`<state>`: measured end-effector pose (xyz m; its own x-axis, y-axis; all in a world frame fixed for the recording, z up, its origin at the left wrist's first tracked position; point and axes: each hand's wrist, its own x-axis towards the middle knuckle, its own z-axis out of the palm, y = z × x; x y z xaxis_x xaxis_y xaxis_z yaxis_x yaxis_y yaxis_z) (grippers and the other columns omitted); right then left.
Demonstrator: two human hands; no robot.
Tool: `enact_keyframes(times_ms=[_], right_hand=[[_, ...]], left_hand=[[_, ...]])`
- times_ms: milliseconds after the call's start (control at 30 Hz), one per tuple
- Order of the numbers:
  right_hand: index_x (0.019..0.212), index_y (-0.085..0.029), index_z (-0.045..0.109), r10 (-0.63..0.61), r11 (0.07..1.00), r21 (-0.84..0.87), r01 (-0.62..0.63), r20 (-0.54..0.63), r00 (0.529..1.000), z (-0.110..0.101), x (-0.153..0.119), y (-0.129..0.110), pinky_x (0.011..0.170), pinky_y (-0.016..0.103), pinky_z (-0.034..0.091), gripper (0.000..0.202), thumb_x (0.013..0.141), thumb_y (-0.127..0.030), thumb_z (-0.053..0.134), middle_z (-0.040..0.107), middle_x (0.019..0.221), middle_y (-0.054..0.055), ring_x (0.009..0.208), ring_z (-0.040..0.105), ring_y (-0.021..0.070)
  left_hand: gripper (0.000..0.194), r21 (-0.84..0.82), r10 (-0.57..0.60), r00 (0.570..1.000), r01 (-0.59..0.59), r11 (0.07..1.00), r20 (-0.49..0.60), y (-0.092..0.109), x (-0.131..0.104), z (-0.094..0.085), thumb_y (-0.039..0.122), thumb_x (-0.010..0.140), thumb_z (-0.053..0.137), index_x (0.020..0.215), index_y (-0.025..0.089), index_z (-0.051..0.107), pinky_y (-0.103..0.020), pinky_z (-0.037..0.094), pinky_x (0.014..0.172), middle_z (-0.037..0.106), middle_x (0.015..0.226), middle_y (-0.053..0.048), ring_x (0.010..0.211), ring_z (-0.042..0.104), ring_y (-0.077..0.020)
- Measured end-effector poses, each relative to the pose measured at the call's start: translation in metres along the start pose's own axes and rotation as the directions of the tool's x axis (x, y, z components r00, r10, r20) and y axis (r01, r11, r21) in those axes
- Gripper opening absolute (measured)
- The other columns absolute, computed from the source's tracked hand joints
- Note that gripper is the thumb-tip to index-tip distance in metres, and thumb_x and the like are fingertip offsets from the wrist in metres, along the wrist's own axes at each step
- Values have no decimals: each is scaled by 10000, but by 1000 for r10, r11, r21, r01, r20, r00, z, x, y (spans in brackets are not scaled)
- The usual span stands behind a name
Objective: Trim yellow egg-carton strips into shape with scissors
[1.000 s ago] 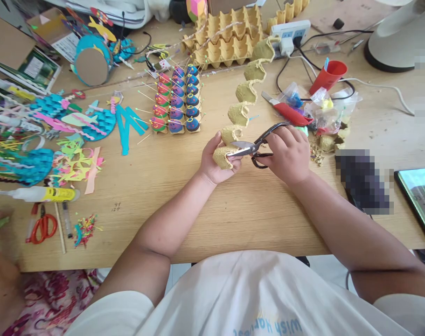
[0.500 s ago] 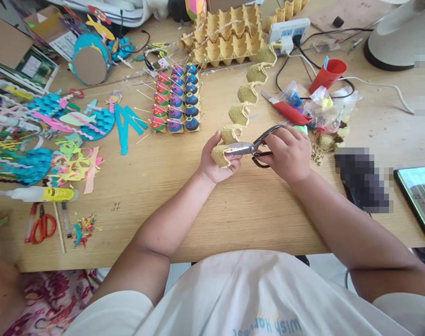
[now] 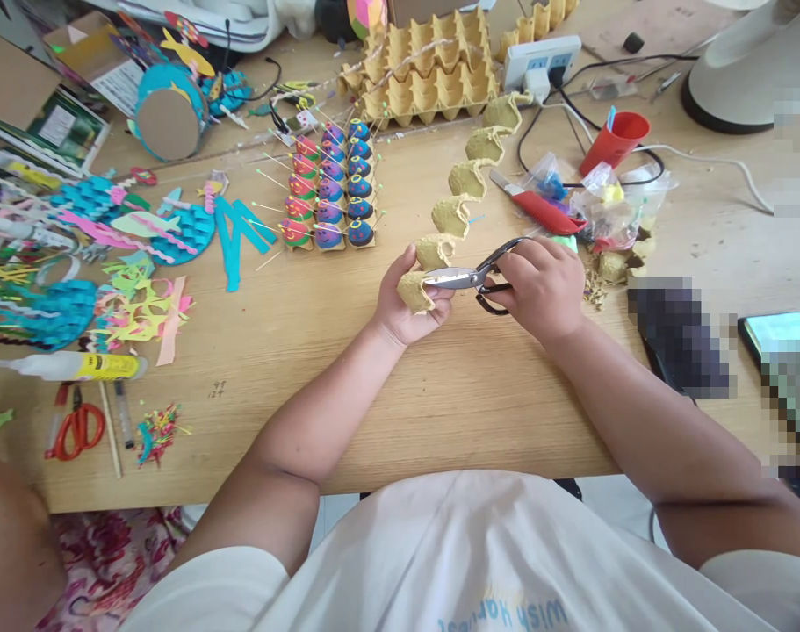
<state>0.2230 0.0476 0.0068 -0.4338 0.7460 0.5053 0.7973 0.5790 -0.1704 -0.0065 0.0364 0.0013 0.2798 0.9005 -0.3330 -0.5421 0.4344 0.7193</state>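
Observation:
A strip of tan egg-carton cups (image 3: pixel 468 178) stretches from my left hand away toward the power strip. My left hand (image 3: pixel 409 320) grips its near end, the thumb up beside the cups and the fingers underneath. In my right hand (image 3: pixel 545 285) is a pair of black-handled scissors (image 3: pixel 457 278), with my fingers through the loops. Their blades point left and lie at the edge of the nearest cup, close to my left fingers. Part of the blades is hidden by the carton.
Painted egg cups with pins (image 3: pixel 329 184) stand left of the strip. Egg trays (image 3: pixel 432 79) and a power strip (image 3: pixel 542 60) lie behind. Right are a red cup (image 3: pixel 614 143), a red-handled knife (image 3: pixel 544 211) and plastic bags. Orange-handled scissors (image 3: pixel 80 430) lie left, near another person's arm (image 3: pixel 14 535).
My hands, the scissors and the egg-carton strip stay nearly in place. The other person's arm at the lower left has shifted, uncovering more of a small green paper piece.

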Motion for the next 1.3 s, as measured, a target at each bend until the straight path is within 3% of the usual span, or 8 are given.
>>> enact_keyframes(times_ms=[233, 367, 633, 967, 1300], right_hand=[[855, -248, 655, -7, 1000, -14, 7, -7, 1000, 0, 1, 0, 735, 402, 368, 627, 1049, -766, 358, 675, 890, 97, 888, 579, 269], [851, -244, 658, -26, 1000, -8, 26, -4, 1000, -1, 1, -1, 720, 399, 353, 596, 1060, -729, 382, 681, 889, 99, 885, 581, 266], [855, -238, 665, -87, 995, -53, 85, -21, 996, 1, 1, -2, 676, 381, 301, 525, 1083, -637, 411, 666, 839, 83, 844, 564, 252], [901, -228, 695, -66, 997, -43, 68, 42, 997, -3, 1, -5, 689, 380, 316, 349, 1028, -519, 549, 703, 888, 93, 858, 578, 263], [948, -228, 684, -53, 996, -65, 56, 54, 997, -7, 0, -16, 717, 392, 336, 274, 980, -491, 615, 722, 947, 102, 912, 605, 282]], left_hand=[[524, -53, -38, 999, 38, 998, 7, 0, 1, -1, 753, 969, 554, 954, 251, 703, -332, 564, 612, 692, 732, -62, 804, 760, -251], [521, -63, -50, 999, 51, 997, 19, 1, 1, -1, 745, 978, 547, 918, 249, 695, -304, 518, 556, 655, 665, -41, 688, 714, -211], [506, -280, -143, 990, 142, 950, 17, 8, -3, 8, 595, 1080, 458, 811, 218, 663, -204, 370, 418, 558, 545, 7, 439, 517, -97], [405, -265, -148, 989, 138, 954, -17, 7, -2, 4, 573, 1064, 508, 992, 245, 736, -216, 465, 490, 692, 695, -24, 546, 624, -126], [375, -292, -154, 987, 138, 946, -32, 11, -4, 12, 472, 1087, 483, 949, 225, 728, -149, 437, 469, 711, 711, -13, 568, 643, -90]])
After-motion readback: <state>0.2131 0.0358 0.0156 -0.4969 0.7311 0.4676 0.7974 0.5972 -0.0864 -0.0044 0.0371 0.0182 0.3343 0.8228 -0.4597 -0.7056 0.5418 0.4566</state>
